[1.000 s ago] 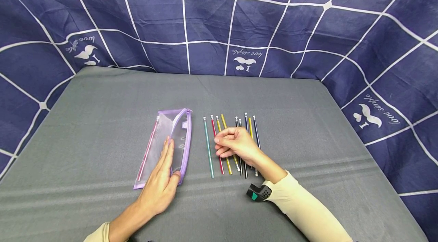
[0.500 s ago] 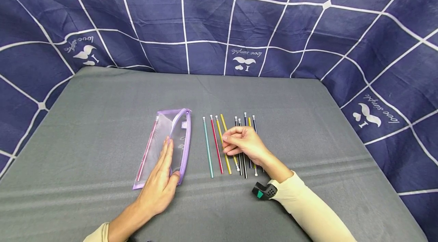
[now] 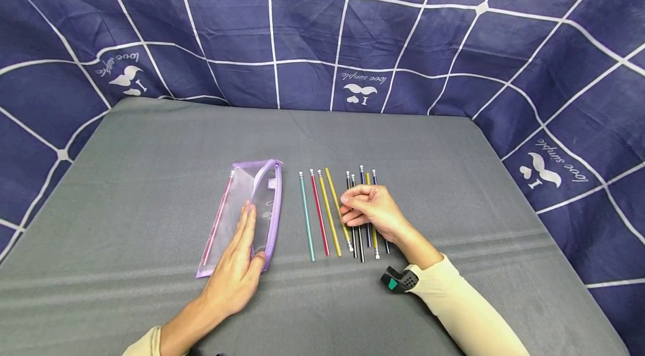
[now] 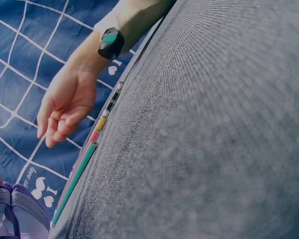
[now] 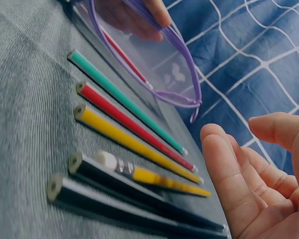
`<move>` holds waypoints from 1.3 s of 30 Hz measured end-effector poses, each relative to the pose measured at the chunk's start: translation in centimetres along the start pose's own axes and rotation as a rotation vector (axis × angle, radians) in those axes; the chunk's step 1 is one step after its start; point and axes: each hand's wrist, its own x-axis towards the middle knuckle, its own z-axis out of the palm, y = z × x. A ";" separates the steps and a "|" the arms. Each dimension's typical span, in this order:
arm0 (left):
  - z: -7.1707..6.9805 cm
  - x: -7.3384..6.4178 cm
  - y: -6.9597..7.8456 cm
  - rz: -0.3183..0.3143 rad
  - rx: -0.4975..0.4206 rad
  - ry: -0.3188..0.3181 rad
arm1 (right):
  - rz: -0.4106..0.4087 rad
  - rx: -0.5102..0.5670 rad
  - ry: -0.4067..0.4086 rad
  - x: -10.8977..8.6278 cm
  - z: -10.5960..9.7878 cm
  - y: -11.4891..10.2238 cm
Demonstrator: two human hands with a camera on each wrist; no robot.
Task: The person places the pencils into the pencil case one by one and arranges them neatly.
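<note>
My left hand [image 3: 234, 272] lies with straight fingers on a see-through purple-edged pencil case [image 3: 239, 182], its thumb by the zipper edge. The case's mouth gapes, and a red pencil [image 3: 216, 221] shows through the mesh along its far left side. My right hand [image 3: 373, 210] hovers over the right part of a row of pencils. In the right wrist view, its thumb and forefinger stand apart with nothing between them. The row has a teal pencil [image 3: 307, 219], a red pencil [image 3: 319, 213], yellow pencils [image 3: 330, 216], and several black and dark blue ones, partly hidden by this hand.
The pencils lie side by side on a grey cloth-covered table [image 3: 176, 132]. One yellow pencil [image 5: 154, 177] points its eraser the opposite way from its neighbours. A blue curtain [image 3: 307, 20] with white grid lines hangs behind and at both sides.
My right hand has moved to the right along the row, from over the red and yellow pencils to over the black ones. The left hand and the case have stayed put.
</note>
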 end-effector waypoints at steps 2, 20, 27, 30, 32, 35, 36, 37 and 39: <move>0.0 0.0 0.0 0.003 0.001 -0.001 | 0.000 -0.003 0.013 -0.1 -0.4 0.0; 0.0 0.0 0.0 0.004 -0.007 -0.004 | -0.022 0.012 0.143 0.0 -3.5 0.3; 0.0 0.0 0.0 0.000 -0.009 -0.004 | -0.029 0.006 0.218 0.3 -5.1 0.1; 0.0 0.0 0.0 0.000 -0.012 -0.005 | -0.018 0.004 0.253 0.3 -5.8 0.1; -0.1 0.0 0.0 0.001 -0.012 -0.006 | -0.010 -0.008 0.276 0.4 -6.3 0.2; 0.0 0.0 0.0 0.003 -0.011 -0.005 | 0.008 -0.051 0.297 0.5 -6.8 0.4; 0.0 0.0 0.0 0.003 -0.011 -0.004 | 0.016 -0.070 0.307 0.6 -7.0 0.5; 0.0 0.0 0.0 0.004 -0.011 -0.004 | 0.023 -0.089 0.311 0.6 -7.1 0.5; 0.0 0.0 0.0 0.004 -0.012 -0.003 | 0.041 -0.128 0.317 0.7 -7.3 0.6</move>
